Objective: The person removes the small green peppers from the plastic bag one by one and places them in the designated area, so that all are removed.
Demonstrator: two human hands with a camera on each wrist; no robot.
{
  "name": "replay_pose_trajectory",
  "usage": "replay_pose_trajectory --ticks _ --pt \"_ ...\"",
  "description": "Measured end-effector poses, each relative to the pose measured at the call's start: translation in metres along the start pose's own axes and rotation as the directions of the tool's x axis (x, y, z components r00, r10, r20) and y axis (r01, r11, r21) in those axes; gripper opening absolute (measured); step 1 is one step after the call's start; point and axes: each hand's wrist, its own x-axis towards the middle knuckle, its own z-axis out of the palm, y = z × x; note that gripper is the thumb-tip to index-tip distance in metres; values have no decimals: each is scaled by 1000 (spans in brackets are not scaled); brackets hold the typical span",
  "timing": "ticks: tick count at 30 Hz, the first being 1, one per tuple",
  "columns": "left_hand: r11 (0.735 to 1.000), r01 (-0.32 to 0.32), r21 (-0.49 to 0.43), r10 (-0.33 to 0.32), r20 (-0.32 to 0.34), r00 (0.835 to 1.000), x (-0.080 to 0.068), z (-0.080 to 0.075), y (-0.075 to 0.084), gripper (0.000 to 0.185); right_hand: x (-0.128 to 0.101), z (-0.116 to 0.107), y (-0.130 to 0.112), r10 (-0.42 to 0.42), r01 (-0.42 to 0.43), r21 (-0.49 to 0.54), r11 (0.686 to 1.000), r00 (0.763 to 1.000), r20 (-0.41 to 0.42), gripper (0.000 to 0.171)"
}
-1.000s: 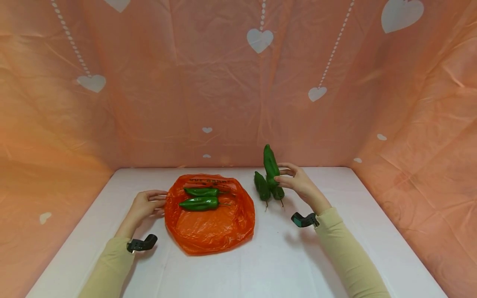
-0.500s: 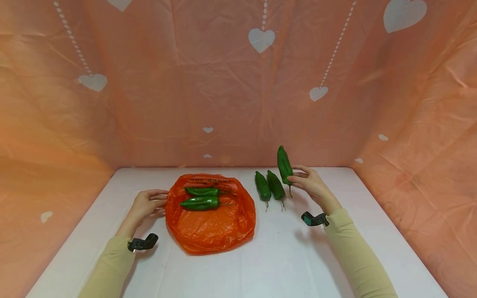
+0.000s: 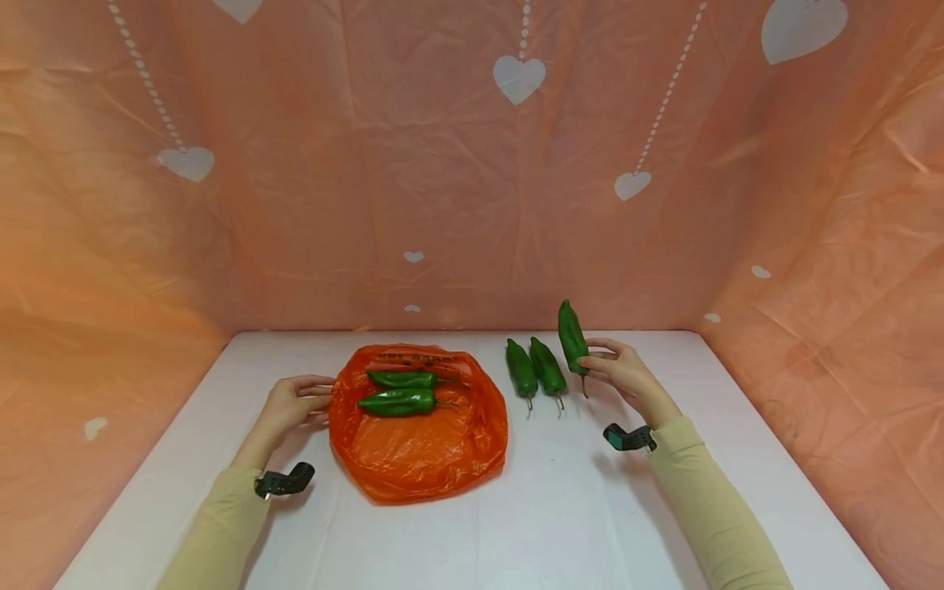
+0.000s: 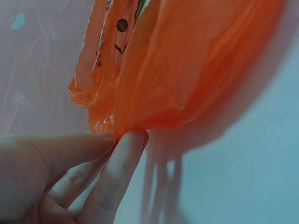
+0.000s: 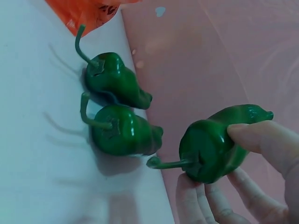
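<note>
My right hand (image 3: 623, 370) pinches a green pepper (image 3: 571, 336) near its stem end, tip up, just above the white table (image 3: 560, 508); in the right wrist view the same pepper (image 5: 219, 142) sits between thumb and fingers. Two more peppers (image 3: 521, 368) (image 3: 548, 366) lie side by side just left of it, stems toward me. An orange plastic bag (image 3: 420, 447) lies flat with two peppers (image 3: 401, 379) (image 3: 397, 401) on it. My left hand (image 3: 288, 403) pinches the bag's left edge (image 4: 117, 126) between thumb and fingers.
Peach cloth with white hearts (image 3: 516, 78) walls the table at the back and both sides. Black wrist cameras (image 3: 283, 482) (image 3: 628, 438) sit on both sleeves. Bare white tabletop lies in front of the bag and to the right of my right hand.
My right hand has carried its pepper rightward and down, from over the two lying peppers to just right of them. The left hand and the bag have stayed put.
</note>
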Motion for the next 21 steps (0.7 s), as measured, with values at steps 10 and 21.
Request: replay_pose_trajectory --ticks 10,21 --pt "998 -16 -57 16 4 1000 -1 2 1 38 -1 -3 6 63 -62 -70 996 998 4 62" --pt "999 -15 -52 16 7 1000 -1 1 0 38 6 -8 18 119 -122 -163 979 993 -26 61"
